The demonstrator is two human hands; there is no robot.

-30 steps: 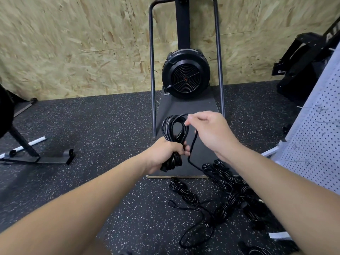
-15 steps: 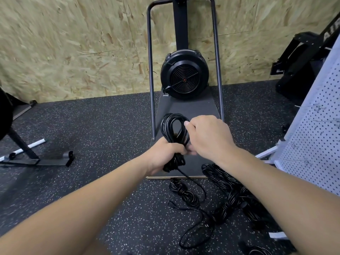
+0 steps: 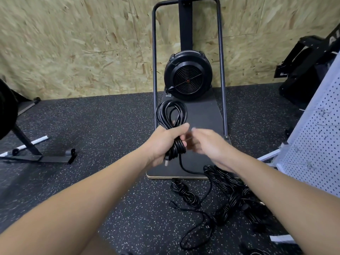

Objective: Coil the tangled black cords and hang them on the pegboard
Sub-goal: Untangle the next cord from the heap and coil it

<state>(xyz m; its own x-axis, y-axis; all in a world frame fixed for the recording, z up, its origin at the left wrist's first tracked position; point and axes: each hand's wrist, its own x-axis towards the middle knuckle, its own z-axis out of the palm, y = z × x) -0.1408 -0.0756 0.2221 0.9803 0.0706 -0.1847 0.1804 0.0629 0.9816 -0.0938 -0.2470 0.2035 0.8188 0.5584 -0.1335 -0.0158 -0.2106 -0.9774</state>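
A coiled bundle of glossy black cord [image 3: 171, 116] is held upright in front of the person, its loops standing above the left hand [image 3: 163, 144], whose fingers and thumb are wrapped tightly around the middle of the bundle. A loose tail of the same cord hangs down from below this hand and runs to the floor. The right hand [image 3: 209, 146] is seen just beside the bundle, on its right; it is blurred, so it cannot be told whether its fingers pinch a strand or are only near it.

On the dark speckled rubber floor [image 3: 110, 135], below and to the right of the hands, a pile of tangled black cords [image 3: 231, 192] is lying, with a smaller knotted black bunch [image 3: 184, 192] just beside it on the left. Behind the bundle a black exercise machine with a round fan housing [image 3: 188, 75] stands on a flat dark base board against a wall of pressed wood chips [image 3: 73, 43]. A white perforated pegboard [image 3: 316, 144] leans at the right edge, well apart from the bundle.
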